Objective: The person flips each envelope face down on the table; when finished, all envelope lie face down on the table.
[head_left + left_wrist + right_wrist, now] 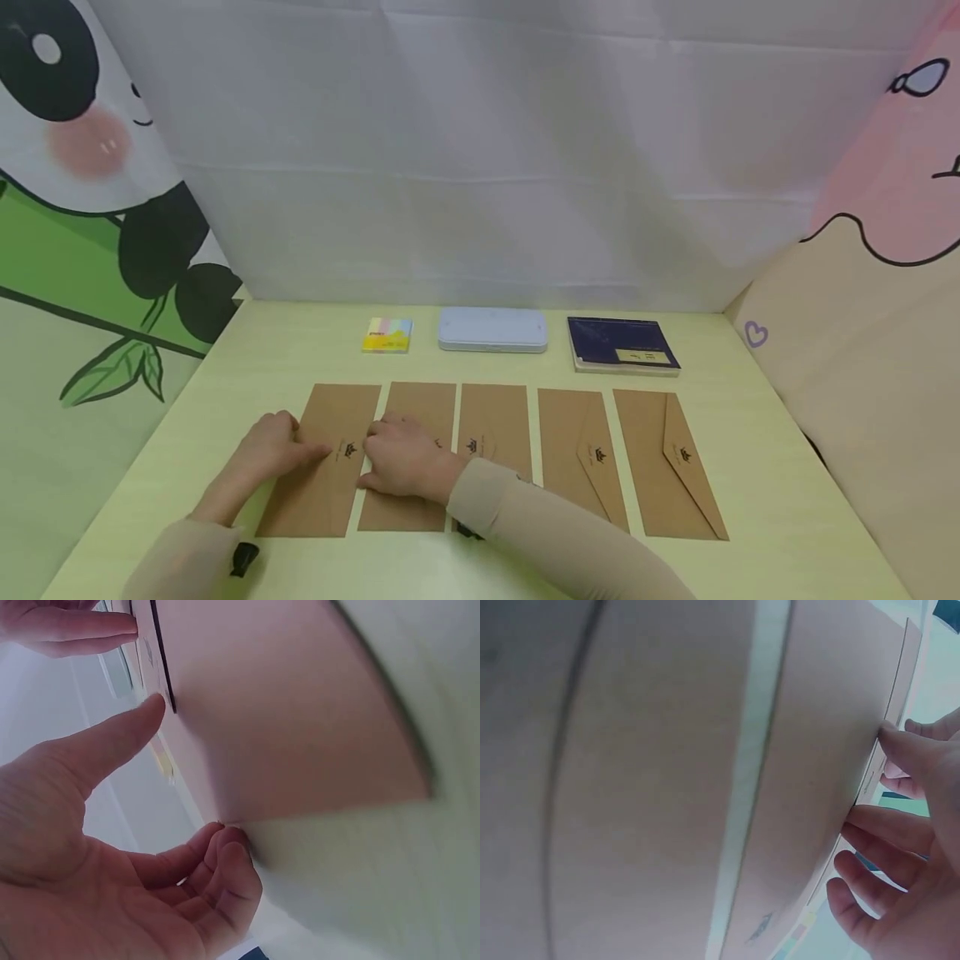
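Several brown paper envelopes lie side by side in a row on the table. At the far left, my left hand (pixel 279 447) is at the side edge of the leftmost envelope (pixel 337 412). Its thumb stretches over the paper, and its bent fingertips (pixel 232 847) touch the edge in the left wrist view. My right hand (pixel 408 458) lies over the second envelope (pixel 423 400), fingertips by the narrow gap beside the leftmost one. In the right wrist view its fingers (pixel 885 832) are spread and touch the paper. My right forearm covers the lower part of the third envelope (pixel 495 408).
Two more envelopes, the fourth (pixel 558 425) and the rightmost one (pixel 645 442), show pointed flaps and crown prints. Behind the row lie a pack of coloured sticky notes (pixel 387 335), a pale blue case (pixel 492 329) and a dark blue notebook (pixel 622 340). White cloth (pixel 487 167) hangs behind.
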The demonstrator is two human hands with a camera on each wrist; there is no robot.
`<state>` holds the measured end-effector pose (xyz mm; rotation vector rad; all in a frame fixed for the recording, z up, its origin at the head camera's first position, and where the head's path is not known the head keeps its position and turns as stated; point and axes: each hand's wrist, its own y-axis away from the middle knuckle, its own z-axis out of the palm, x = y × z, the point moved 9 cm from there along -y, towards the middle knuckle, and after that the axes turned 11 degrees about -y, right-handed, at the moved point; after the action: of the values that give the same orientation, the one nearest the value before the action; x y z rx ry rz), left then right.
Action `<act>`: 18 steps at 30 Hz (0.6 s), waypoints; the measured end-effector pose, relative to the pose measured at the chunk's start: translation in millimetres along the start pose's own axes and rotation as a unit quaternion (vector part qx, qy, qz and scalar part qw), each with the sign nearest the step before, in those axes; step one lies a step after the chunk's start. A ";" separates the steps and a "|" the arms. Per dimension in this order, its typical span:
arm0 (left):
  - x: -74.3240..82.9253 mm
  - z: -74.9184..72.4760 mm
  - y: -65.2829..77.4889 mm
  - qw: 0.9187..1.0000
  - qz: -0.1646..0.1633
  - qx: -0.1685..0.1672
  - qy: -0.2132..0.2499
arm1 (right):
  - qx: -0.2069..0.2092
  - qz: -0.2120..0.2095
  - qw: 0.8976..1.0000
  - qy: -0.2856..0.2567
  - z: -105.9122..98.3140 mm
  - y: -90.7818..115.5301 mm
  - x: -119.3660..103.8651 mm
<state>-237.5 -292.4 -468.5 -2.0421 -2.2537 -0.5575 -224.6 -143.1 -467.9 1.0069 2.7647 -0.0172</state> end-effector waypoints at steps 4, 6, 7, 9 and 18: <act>-1.6 2.8 -3.7 0.999 -0.022 -0.017 0.017 | -0.004 -0.001 1.000 0.014 -1.9 -0.9 -1.1; -3.0 4.5 -5.9 0.999 -0.030 -0.029 0.023 | -0.006 -0.001 1.000 0.019 -2.9 -1.4 -1.6; -3.8 5.2 -6.8 0.999 -0.032 -0.034 0.026 | -0.007 0.000 1.000 0.019 -3.3 -1.5 -1.8; -5.5 6.3 -8.7 0.998 -0.036 -0.042 0.029 | -0.009 0.004 1.000 0.017 -3.6 -1.9 -1.9; -8.7 7.0 -11.2 0.997 -0.046 -0.053 0.035 | -0.013 0.016 1.000 0.005 -3.4 -3.8 -1.5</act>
<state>-245.9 -299.3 -480.0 -1.9380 -2.3337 -0.7595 -226.5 -146.7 -464.5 1.0482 2.7500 0.0281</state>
